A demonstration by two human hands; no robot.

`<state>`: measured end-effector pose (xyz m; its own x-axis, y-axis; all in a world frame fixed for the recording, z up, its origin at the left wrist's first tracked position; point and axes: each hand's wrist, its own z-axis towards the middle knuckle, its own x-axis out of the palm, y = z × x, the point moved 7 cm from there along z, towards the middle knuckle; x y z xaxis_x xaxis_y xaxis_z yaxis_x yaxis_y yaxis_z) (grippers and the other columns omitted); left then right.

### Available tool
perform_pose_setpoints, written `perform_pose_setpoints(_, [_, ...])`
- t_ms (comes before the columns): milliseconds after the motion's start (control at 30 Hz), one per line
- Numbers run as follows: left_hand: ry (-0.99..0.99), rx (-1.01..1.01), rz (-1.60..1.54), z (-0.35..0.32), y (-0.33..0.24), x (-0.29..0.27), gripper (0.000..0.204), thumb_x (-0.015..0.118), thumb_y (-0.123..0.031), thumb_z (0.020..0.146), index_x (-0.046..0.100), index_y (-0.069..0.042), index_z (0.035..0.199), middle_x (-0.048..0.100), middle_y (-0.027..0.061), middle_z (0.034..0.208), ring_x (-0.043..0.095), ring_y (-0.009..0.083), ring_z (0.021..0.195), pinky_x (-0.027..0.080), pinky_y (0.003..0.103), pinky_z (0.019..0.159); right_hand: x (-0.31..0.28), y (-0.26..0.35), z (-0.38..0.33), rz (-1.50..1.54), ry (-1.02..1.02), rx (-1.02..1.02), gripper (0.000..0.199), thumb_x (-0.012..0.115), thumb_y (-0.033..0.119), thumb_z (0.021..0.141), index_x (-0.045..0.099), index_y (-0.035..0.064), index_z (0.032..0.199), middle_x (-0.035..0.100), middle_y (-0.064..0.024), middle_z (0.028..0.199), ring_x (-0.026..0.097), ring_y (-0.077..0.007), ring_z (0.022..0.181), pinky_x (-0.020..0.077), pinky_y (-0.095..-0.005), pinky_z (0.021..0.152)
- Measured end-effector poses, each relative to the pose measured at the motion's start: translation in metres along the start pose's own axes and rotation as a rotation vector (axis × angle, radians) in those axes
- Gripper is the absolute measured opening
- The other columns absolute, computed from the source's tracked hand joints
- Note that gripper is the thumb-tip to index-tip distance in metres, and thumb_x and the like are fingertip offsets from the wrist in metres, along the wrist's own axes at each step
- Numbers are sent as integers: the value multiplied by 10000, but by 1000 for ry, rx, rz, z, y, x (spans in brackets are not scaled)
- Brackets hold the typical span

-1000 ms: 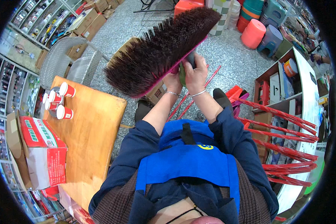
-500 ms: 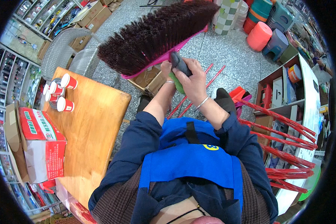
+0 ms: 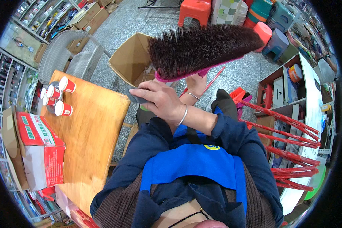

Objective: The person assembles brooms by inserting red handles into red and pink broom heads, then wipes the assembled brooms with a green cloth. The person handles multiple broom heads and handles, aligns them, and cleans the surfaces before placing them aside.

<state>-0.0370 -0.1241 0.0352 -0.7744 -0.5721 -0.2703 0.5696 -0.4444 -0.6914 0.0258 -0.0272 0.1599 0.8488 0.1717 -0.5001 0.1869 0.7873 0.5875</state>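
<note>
While the wooden counter (image 3: 89, 133) to the person's left carries a cluster of small red-and-white cups (image 3: 57, 97) near its far corner and a red-and-white carton (image 3: 38, 152) at its left edge, the floor ahead is crowded — an open cardboard box (image 3: 131, 60) stands just beyond the counter's corner, directly under the near end of the broom head (image 3: 201, 49). Farther off sit an orange plastic stool (image 3: 193, 9) and stacked coloured stools (image 3: 273, 30), and a wire chair (image 3: 62, 60) stands behind the counter. To the right, a bundle of red broom handles (image 3: 288, 133) leans across a white shelf unit (image 3: 300, 98), close beside the person's right elbow. The broom head, dark bristles up and pink base down, hangs level above the lap, between the box and the stools. The right hand (image 3: 195, 81) reaches up from below with its fingers closed around the pink base at the socket, partly hidden by it. The left hand (image 3: 159, 100) crosses in front of the chest, palm down, wrist bent, a bangle on it — its fingers pinch a grey cloth (image 3: 135, 97) just below the broom's near end, over the box's edge.
</note>
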Motion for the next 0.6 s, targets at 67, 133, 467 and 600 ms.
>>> perform_pose_setpoints(67, [212,-115,86,-4,8,11,337,747,-338,737,681,-12,794,672,191,775,638,415,716,523,460,677,-15,2,-15,25,-40,-11,516,733,73,686,613,131,1185,602,-93,1060,604,-308,936,506,-378,780])
perform_pose_setpoints(133, [274,-217,-39,-1,21,9,326,736,-336,753,666,-19,782,658,191,743,638,403,713,510,461,656,-37,-11,-42,66,-43,89,490,734,90,689,620,121,1165,616,-99,1040,609,-298,928,509,-388,794])
perform_pose_setpoints(467, [-12,-405,-305,45,83,-72,95,703,-91,791,629,-43,828,594,-37,751,513,63,684,438,248,644,-96,-106,-281,857,-689,1250,233,595,86,885,587,-5,1099,644,-60,900,634,-149,753,524,-270,665])
perform_pose_setpoints(600, [-259,-358,-386,90,58,-115,101,688,-66,732,605,-21,770,565,-30,678,502,86,620,445,299,611,-92,-106,-289,851,-610,1145,241,597,81,888,581,-4,1113,644,-59,918,629,-137,773,521,-265,683])
